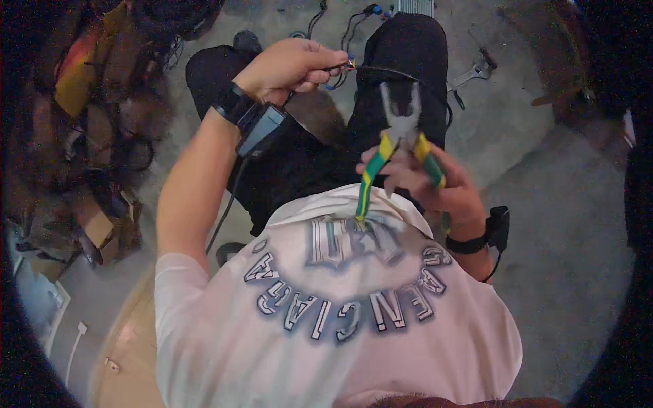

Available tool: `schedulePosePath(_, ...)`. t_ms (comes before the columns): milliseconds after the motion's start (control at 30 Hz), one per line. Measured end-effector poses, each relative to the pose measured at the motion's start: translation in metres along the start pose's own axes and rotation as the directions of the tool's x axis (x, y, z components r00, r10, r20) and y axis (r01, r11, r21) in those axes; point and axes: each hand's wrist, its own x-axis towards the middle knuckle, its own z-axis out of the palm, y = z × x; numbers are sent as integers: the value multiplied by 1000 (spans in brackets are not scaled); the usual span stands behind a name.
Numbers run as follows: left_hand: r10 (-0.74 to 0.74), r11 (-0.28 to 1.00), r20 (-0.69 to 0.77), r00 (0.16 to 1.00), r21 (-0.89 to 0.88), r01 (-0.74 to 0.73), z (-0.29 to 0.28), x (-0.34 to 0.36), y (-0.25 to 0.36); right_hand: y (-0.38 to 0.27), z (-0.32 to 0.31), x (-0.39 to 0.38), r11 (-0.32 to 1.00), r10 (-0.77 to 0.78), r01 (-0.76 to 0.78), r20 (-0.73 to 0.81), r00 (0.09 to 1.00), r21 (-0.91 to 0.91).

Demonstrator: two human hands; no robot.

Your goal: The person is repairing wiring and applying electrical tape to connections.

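Observation:
My left hand [296, 66] is closed above my left knee, pinching a thin black cable [388, 70] between thumb and fingertips. Small coloured wires show at the pinch, and the cable runs rightward over my right knee. My right hand [445, 194] is wrapped round a pair of pliers [403, 126] with green and yellow handles. Their jaws point away from me and stand apart, with nothing visible between them. The pliers are a little blurred and sit below the cable, not touching it as far as I can see.
On the floor beyond my right knee lies an adjustable wrench [474, 73]. Dark leads with blue connectors [371, 10] lie past my knees, near a grey ribbed metal object [415, 7]. Boxes and dark clutter [95, 143] fill the left side.

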Motion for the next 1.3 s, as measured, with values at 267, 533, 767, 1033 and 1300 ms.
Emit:
schedulePosePath(267, 30, 995, -82, 996, 100, -22, 17, 11, -3, 16, 15, 0, 988, 99, -86, -103, 990, 129)
schedulePosePath(533, -14, 982, -14, 1000, 190, 17, 12, 27, -1, 28, 3, 0, 976, 159, -154, -23, 987, 151)
schedulePosePath(767, -98, 984, 58, 994, 152, 88, 20, 30, 13, 31, -1, 4, 970, 239, -233, -110, 965, 66)
schedulePosePath(1033, -158, 974, 82, 984, 175, 142, 16, 42, 15, 20, 0, 6, 976, 201, -188, -121, 972, 105)
schedulePosePath(1300, -132, 986, 40, 990, 104, 127, 23, 53, 22, 18, -8, 5, 968, 221, -207, -97, 970, 140)
